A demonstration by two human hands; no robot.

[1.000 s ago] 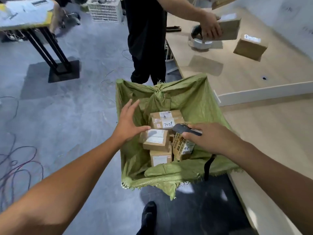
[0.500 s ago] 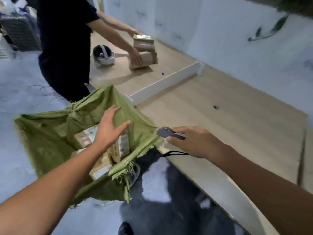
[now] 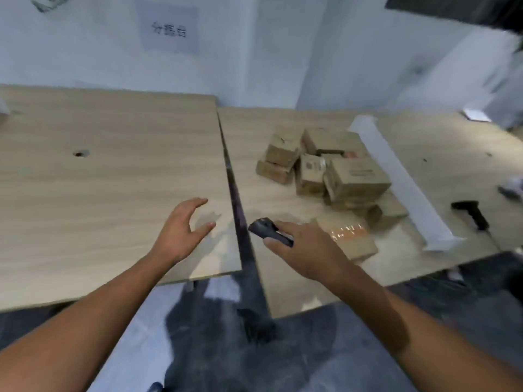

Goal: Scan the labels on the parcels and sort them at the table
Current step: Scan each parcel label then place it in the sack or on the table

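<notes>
While we stood at the table with both arms stretched out, our right hand was curled round a small black scanner, its dark nose sticking out to the left, toward the gap between the two boards. Our left hand hung above the left board with fingers and thumb spread wide, holding nothing.

What mattered was where the nearest parcel lay. It sat flat on the right board, just beyond and to the right of our right hand, partly hidden by the knuckles, and its long side ran from upper left down to lower right. A reddish glow lay across its top face, but we could not tell where it came from. Behind it rose the heap of parcels, tumbled against a white divider, and a second scanner lay past that strip.

We judged that the scanner's nose pointed away from the parcel and would have to swing right. The free left hand, across the gap, was the farther one and would need to cross over to lift or turn the box.
</notes>
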